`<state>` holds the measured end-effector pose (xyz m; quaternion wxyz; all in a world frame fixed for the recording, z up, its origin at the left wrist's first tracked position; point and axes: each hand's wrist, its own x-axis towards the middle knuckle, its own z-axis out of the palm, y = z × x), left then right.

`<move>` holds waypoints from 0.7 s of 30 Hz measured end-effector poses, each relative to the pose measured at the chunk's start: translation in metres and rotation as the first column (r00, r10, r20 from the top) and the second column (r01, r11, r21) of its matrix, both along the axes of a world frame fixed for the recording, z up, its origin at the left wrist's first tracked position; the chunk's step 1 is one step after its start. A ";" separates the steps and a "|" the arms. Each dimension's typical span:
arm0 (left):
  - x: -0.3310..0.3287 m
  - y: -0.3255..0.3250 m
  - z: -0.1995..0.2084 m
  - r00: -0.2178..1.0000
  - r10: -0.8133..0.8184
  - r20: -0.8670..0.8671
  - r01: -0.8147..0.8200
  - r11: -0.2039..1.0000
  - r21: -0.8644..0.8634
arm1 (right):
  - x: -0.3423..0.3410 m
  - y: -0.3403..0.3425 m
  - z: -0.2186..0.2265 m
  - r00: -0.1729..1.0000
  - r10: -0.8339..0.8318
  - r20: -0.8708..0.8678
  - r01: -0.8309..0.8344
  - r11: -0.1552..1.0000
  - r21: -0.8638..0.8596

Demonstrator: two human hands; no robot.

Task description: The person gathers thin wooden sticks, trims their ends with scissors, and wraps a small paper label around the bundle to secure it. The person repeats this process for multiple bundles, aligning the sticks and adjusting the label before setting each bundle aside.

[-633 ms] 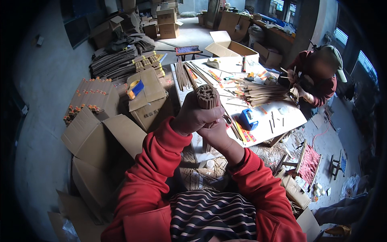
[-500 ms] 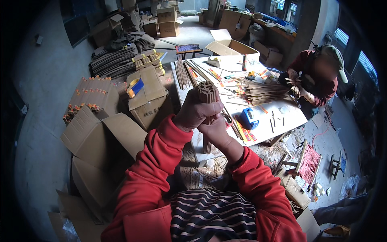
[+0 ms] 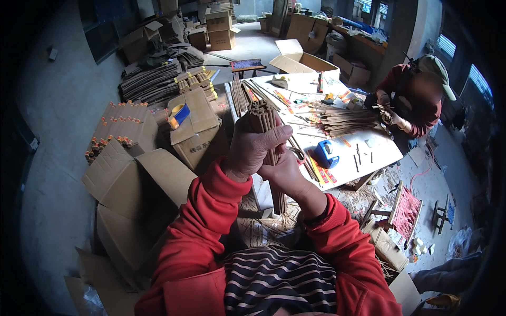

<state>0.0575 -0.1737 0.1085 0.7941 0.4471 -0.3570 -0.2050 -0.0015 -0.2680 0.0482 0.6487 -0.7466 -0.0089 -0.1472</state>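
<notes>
A thick bundle of brown incense sticks [image 3: 279, 199] stands slightly tilted between my hands, over the near edge of the table. My left hand [image 3: 251, 148] wraps round its upper part, thumb across the front. Just below, my right hand [image 3: 287, 171] grips the same bundle, its fingers partly hidden. The top ends sit at uneven heights, and the lower ends hang below my right hand.
The white table [image 3: 382, 154] bears loose sticks, a blue tape dispenser [image 3: 327, 154] and coloured labels. Across it, a co-worker [image 3: 421, 105] handles another stick bundle [image 3: 345, 121]. Open cartons [image 3: 113, 181] stand at my left, beside stacked wrapped bundles [image 3: 124, 124]. Stools [image 3: 403, 213] stand right.
The bundle has tipped, its lower end swinging nearer and to the right. Its top ends look looser and more uneven. My left thumb has lifted and both hands still hold it.
</notes>
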 end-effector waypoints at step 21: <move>0.000 0.001 0.001 0.978 0.031 -0.207 -0.035 0.999 -0.016 | -0.032 0.019 0.010 0.969 0.013 -0.245 0.014 0.994 0.106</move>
